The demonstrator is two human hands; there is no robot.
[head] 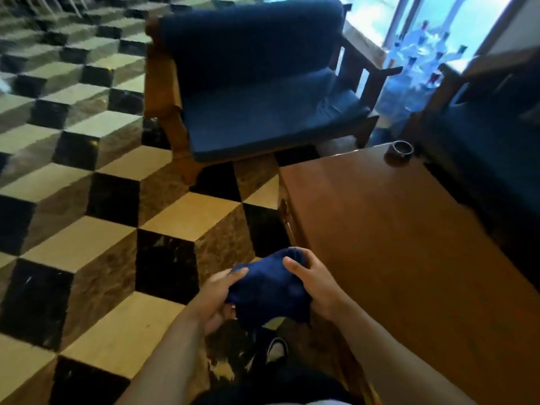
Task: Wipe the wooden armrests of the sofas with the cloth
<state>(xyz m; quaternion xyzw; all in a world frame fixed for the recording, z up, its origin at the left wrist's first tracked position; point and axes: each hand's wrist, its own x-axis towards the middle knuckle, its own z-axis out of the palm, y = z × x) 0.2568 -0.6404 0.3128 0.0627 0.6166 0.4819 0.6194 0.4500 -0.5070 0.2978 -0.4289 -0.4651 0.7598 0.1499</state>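
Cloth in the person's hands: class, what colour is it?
Dark blue. The cloth shows best in the head view, held by both hands.

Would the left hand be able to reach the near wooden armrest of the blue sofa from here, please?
Probably not yet: the left hand grips the cloth close to the body, and open floor separates it from the armrest. Nothing blocks stepping closer.

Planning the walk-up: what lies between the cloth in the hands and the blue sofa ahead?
In the head view, only patterned floor tiles separate the cloth from the sofa. The wooden table stands off to the right.
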